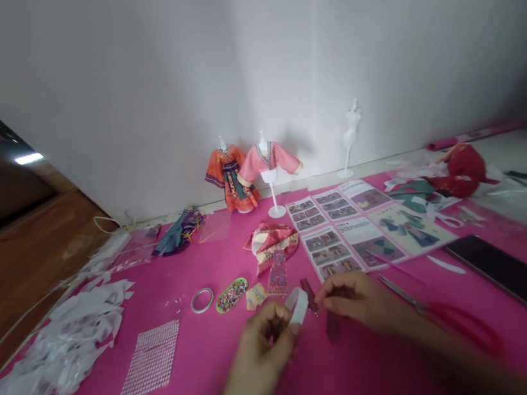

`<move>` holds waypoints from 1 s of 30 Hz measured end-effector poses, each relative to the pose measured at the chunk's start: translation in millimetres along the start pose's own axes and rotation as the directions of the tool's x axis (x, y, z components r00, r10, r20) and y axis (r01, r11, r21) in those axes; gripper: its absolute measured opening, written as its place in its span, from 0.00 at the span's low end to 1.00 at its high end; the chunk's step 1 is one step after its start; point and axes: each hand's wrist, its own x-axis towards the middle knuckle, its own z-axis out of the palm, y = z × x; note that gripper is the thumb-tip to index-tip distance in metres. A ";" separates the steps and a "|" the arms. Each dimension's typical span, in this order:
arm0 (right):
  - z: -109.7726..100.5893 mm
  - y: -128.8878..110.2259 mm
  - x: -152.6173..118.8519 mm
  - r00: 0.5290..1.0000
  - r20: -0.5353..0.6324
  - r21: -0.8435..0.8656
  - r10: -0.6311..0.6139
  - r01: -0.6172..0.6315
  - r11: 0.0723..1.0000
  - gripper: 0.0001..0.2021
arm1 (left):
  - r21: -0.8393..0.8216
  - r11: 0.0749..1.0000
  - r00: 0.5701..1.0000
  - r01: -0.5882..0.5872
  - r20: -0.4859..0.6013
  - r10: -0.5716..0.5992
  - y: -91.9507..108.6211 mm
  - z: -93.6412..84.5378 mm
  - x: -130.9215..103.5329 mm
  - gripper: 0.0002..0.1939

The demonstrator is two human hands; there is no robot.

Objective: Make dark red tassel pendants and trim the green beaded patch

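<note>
My left hand (264,346) is closed on a white band curled into a loop (299,306), pinched between thumb and fingers. Just right of it, my right hand (354,299) has its thumb and fingertips pressed together; whatever they hold, if anything, is too small to make out. A narrow dark red strip (309,296) lies between the two hands. Beyond them are a patterned pink and purple fabric strip (278,273), a folded pink doll garment (274,244) and a small cream patterned piece (256,296).
Red-handled scissors (459,324) and a black phone-like slab (518,284) lie right. Behind stand dressed doll forms in orange (236,178) and pink (268,161), and a bare white one (351,134). An instruction sheet (369,226), bead sheet (151,358) and white scraps (68,333) surround.
</note>
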 end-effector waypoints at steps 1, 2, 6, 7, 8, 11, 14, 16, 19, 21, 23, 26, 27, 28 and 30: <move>0.7 0.1 0.5 1.000 -0.005 0.008 -0.001 0.001 1.000 0.09 | -0.001 1.000 1.000 -0.011 0.001 0.011 -2.8 1.7 2.4 0.11; 1.4 0.1 0.8 1.000 -0.010 0.012 -0.004 0.004 1.000 0.09 | -0.003 1.000 1.000 -0.027 0.000 0.027 -5.7 3.4 3.6 0.11; 4.0 -1.7 -0.1 1.000 -0.019 0.023 -0.007 0.007 1.000 0.08 | -0.008 0.992 0.992 -0.128 -0.008 0.128 -13.5 6.8 2.5 0.12; 4.1 -2.3 -0.7 1.000 -0.023 0.025 -0.004 0.004 1.000 0.08 | 0.002 0.987 0.987 -0.162 -0.012 0.162 -14.6 6.6 1.7 0.12; 3.8 -2.8 -1.2 1.000 -0.030 0.026 -0.002 0.002 1.000 0.08 | 0.018 0.981 0.981 -0.194 -0.018 0.194 -15.7 6.0 0.9 0.11; 2.9 -2.5 -2.1 0.999 -0.044 0.022 0.001 0.000 1.000 0.08 | 0.100 0.962 0.964 -0.255 -0.046 0.260 -21.7 2.5 -2.2 0.09; 5.5 0.6 -3.0 1.000 -0.016 0.015 0.007 -0.007 1.000 0.09 | 0.196 0.943 0.960 -0.267 -0.035 0.279 -32.7 -1.5 -6.0 0.08; 9.1 3.2 -3.9 1.000 0.015 0.025 0.006 -0.007 1.000 0.10 | 0.227 0.928 0.953 -0.295 -0.004 0.304 -40.9 -3.2 -8.0 0.09; 13.2 5.8 -5.4 0.999 0.051 0.057 0.000 -0.003 0.998 0.09 | 0.212 0.917 0.940 -0.338 0.030 0.339 -49.1 -3.3 -8.5 0.09; 13.8 6.6 -5.8 0.998 0.068 0.078 0.005 -0.010 0.997 0.08 | 0.196 0.918 0.938 -0.345 0.047 0.342 -50.5 -2.3 -7.5 0.09; 13.4 7.4 -5.7 0.996 0.084 0.101 0.020 -0.029 0.994 0.08 | 0.186 0.917 0.936 -0.352 0.063 0.347 -49.5 -1.1 -6.4 0.09; 13.0 8.8 -5.4 0.994 0.102 0.134 0.042 -0.055 0.989 0.10 | 0.161 0.922 0.936 -0.353 0.072 0.346 -46.5 0.6 -6.4 0.10; 13.2 9.3 -5.3 0.993 0.106 0.145 0.045 -0.060 0.988 0.10 | 0.143 0.926 0.936 -0.351 0.075 0.343 -45.4 1.1 -6.8 0.11; 13.5 9.9 -5.3 0.993 0.112 0.155 0.047 -0.064 0.986 0.10 | 0.119 0.930 0.937 -0.348 0.078 0.340 -44.4 1.7 -7.2 0.11; 14.3 11.2 -5.5 0.990 0.128 0.173 0.054 -0.076 0.982 0.10 | 0.056 0.940 0.939 -0.337 0.100 0.330 -41.7 3.0 -8.0 0.12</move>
